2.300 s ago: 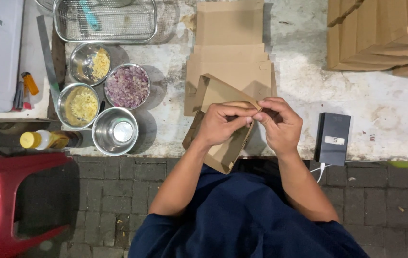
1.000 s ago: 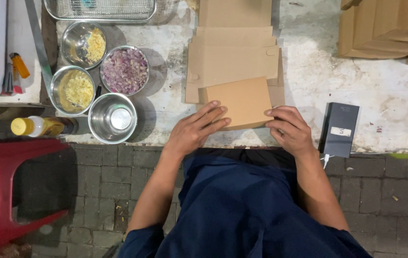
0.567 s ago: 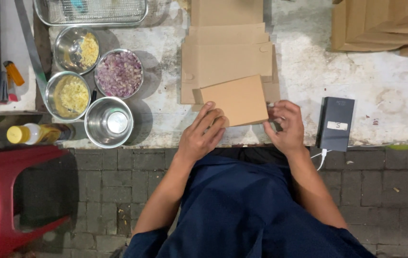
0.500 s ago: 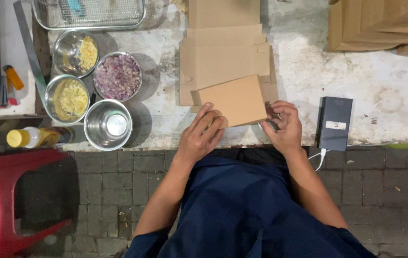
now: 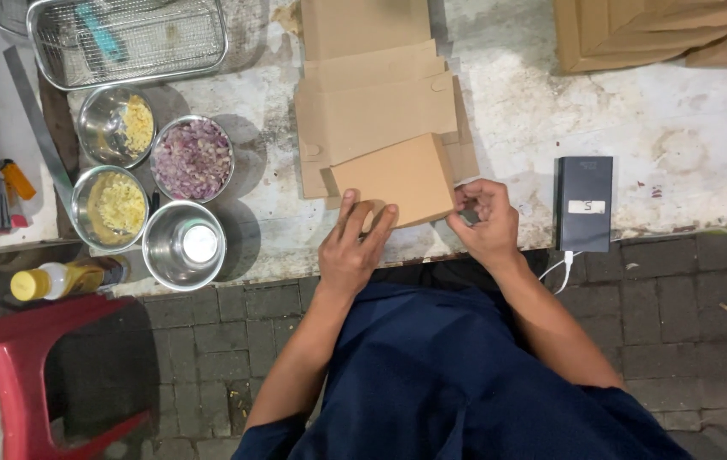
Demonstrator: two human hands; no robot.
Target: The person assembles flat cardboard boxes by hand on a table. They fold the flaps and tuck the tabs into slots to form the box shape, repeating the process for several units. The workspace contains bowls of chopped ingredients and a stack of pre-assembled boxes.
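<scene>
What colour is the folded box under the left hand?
Plain light brown, unprinted: the folded cardboard box under the left hand. Head view shows it best.

Single head-mounted view, looking almost straight down from above the seated person. The lens faces the near edge of a worn white table [image 5: 687, 128], which fills the upper half of the frame; paved ground and the wearer's dark blue lap fill the lower half. The left hand [image 5: 353, 247] and right hand [image 5: 484, 223] lie near centre, at arm's length from the camera. No second view overlaps this one.
</scene>
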